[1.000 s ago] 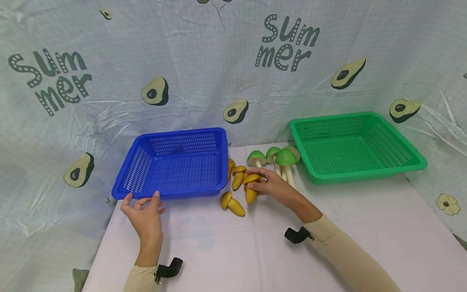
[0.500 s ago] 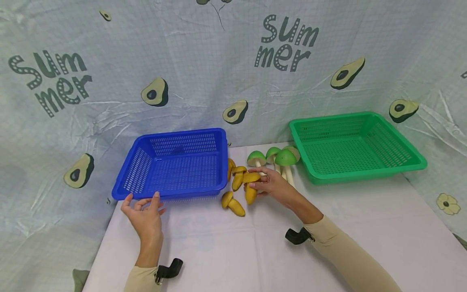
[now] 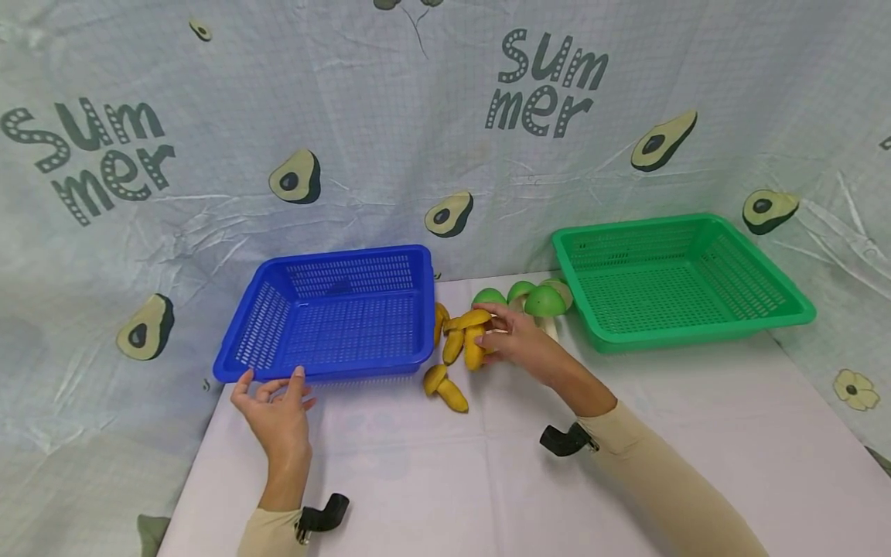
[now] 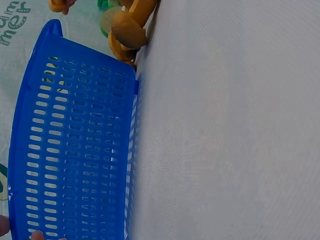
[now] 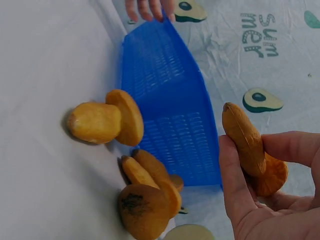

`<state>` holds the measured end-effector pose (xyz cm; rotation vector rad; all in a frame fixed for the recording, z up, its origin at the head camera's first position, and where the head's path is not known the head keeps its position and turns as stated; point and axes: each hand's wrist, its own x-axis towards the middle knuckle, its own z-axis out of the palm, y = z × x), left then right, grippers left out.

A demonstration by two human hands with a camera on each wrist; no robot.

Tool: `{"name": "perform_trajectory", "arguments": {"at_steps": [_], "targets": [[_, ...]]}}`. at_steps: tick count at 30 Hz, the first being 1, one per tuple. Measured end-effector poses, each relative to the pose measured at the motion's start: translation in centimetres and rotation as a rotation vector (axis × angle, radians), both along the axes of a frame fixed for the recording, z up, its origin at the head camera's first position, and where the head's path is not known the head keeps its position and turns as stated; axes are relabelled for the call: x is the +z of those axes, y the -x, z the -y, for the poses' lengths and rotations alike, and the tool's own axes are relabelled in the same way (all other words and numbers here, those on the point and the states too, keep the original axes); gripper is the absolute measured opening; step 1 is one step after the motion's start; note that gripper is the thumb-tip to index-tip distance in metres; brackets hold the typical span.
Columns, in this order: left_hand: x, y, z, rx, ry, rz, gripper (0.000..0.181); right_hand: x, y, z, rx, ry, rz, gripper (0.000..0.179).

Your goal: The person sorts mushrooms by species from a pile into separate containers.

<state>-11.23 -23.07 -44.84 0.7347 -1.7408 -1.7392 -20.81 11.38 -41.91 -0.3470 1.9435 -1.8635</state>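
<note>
My right hand (image 3: 525, 346) pinches a yellow-brown toy mushroom (image 3: 475, 352) by its stem between thumb and fingers. In the right wrist view the held mushroom (image 5: 243, 137) is raised off the table, cap toward the palm. My left hand (image 3: 277, 410) grips the front rim of a blue basket (image 3: 348, 370) near its left corner; in the left wrist view a fingertip (image 4: 37, 235) lies against the outer wall. One yellow mushroom (image 3: 446, 389) lies in front of the basket's right corner. Two more, including this mushroom (image 3: 452, 344), lie beside the basket's right side, partly overlapped.
Several green-capped mushrooms (image 3: 546, 300) lie behind my right hand, their stems partly hidden. A green basket (image 3: 703, 334) stands at the back right. A printed cloth (image 3: 376, 155) hangs behind the white-covered table (image 3: 418, 480).
My right hand has lifted the held mushroom and moved it slightly up and left in the head view. My left hand and both baskets stay in place.
</note>
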Motion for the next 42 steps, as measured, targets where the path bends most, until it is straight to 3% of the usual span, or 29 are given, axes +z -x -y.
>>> {"name": "perform_trajectory", "arguments": {"at_steps": [5, 11, 19, 33, 42], "targets": [[0.0, 0.0, 0.0, 0.004, 0.0, -0.015, 0.077, 0.7, 0.7, 0.4, -0.023, -0.003, 0.017, 0.065], [-0.1, -0.1, 0.0, -0.001, 0.027, -0.019, 0.077, 0.9, 1.5, 1.0, -0.058, 0.102, 0.074, 0.061], [-0.2, 0.0, 0.0, -0.008, 0.036, -0.019, 0.078, 1.3, 2.9, 2.4, -0.1, 0.108, 0.032, 0.059], [-0.3, -0.1, 0.1, -0.004, 0.024, -0.031, 0.08, 2.4, 4.9, 6.1, -0.04, 0.128, 0.071, 0.059], [-0.4, -0.1, 0.3, -0.011, 0.015, -0.047, 0.081, 3.0, 7.0, 8.1, -0.019, 0.121, 0.073, 0.058]]}}
